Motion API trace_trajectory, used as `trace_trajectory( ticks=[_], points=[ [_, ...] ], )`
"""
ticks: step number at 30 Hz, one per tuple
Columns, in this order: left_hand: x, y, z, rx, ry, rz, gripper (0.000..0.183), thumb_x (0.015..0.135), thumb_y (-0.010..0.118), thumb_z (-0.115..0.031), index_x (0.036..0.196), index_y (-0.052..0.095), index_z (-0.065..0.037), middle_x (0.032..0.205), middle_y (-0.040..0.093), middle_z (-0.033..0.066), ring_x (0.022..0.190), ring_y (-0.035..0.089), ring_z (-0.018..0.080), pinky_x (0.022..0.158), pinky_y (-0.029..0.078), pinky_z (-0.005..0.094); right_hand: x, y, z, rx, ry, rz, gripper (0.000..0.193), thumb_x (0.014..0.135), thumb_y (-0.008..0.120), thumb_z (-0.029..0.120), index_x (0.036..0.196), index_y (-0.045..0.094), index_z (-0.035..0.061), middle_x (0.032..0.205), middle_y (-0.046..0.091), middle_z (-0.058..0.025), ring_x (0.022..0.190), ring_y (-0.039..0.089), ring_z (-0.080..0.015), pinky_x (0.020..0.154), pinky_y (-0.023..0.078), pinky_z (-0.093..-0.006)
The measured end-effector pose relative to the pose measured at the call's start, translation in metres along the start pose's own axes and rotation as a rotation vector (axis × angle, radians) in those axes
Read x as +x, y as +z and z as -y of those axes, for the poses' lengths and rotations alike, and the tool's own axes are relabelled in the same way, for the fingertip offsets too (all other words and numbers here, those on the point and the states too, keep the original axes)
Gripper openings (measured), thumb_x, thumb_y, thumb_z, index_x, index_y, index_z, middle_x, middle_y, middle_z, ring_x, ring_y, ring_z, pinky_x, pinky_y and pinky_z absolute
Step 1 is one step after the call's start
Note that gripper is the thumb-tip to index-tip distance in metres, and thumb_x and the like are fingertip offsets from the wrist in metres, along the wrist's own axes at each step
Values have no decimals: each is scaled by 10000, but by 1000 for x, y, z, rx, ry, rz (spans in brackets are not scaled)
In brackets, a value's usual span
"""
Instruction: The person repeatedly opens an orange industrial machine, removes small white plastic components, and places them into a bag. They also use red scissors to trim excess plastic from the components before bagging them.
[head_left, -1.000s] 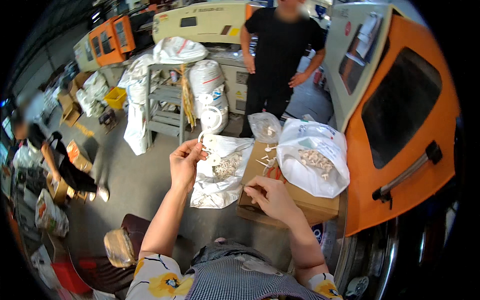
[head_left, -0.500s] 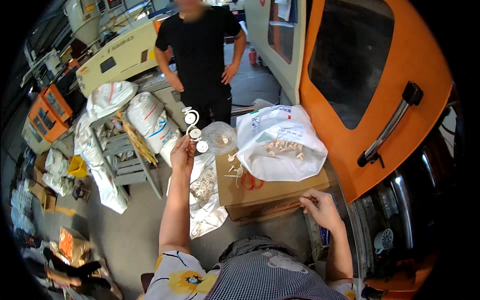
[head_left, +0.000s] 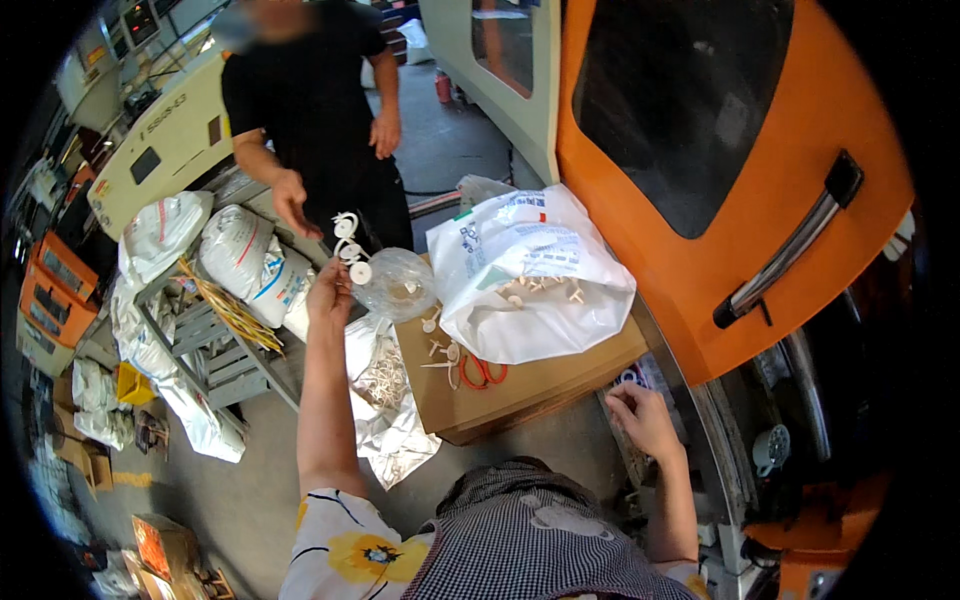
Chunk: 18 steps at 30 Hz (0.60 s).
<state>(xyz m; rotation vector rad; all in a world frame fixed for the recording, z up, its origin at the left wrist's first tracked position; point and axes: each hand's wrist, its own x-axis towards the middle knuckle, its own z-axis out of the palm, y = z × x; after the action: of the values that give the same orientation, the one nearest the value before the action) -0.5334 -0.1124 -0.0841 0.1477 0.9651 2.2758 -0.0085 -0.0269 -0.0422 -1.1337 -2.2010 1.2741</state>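
My left hand (head_left: 328,298) is raised to the far left of the cardboard box, pinching a string of white plastic moulded parts (head_left: 347,250) with round discs and curved arms. Off the box's right front corner hangs my right hand (head_left: 642,420), its fingers curled in; whatever they may hold is hidden. On the box top (head_left: 530,385) lie red-handled scissors (head_left: 484,374), with a few loose white parts (head_left: 436,347) beside them. A large white sack (head_left: 530,330) rests there too, its mouth showing several pale plastic pieces (head_left: 545,290).
Across the box stands a person in black (head_left: 310,110), one hand near the parts I hold. A clear plastic bag (head_left: 395,287) sits at the box's far left. Below is a white sack of pale scraps (head_left: 385,385). An orange machine door (head_left: 680,290) borders the right.
The view has shifted, so the box and sacks appear further left. The person opposite has come nearer and stretched one hand towards the parts. My left hand still holds them.
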Motion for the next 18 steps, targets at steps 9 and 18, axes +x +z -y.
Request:
trace_trajectory(
  ticks=[9, 18],
  points=[
    [47, -31, -18, 56, -55, 214, 211, 892, 505, -48, 1076, 534, 52, 850, 602, 69, 668, 565, 95, 585, 482, 159, 26, 20, -10, -95, -35, 12, 169, 826, 580, 141, 844, 583, -27, 765, 613, -192, 716, 599, -326, 645, 462, -376],
    [-47, 73, 47, 815, 631, -12, 459, 889, 544, -310, 1233, 469, -15, 1051, 576, 104, 935, 527, 197, 765, 430, 306, -19, 17, -44, -126, 1, -260, 139, 819, 577, 139, 854, 588, 5, 852, 615, -173, 793, 597, -345, 699, 481, -398]
  ],
)
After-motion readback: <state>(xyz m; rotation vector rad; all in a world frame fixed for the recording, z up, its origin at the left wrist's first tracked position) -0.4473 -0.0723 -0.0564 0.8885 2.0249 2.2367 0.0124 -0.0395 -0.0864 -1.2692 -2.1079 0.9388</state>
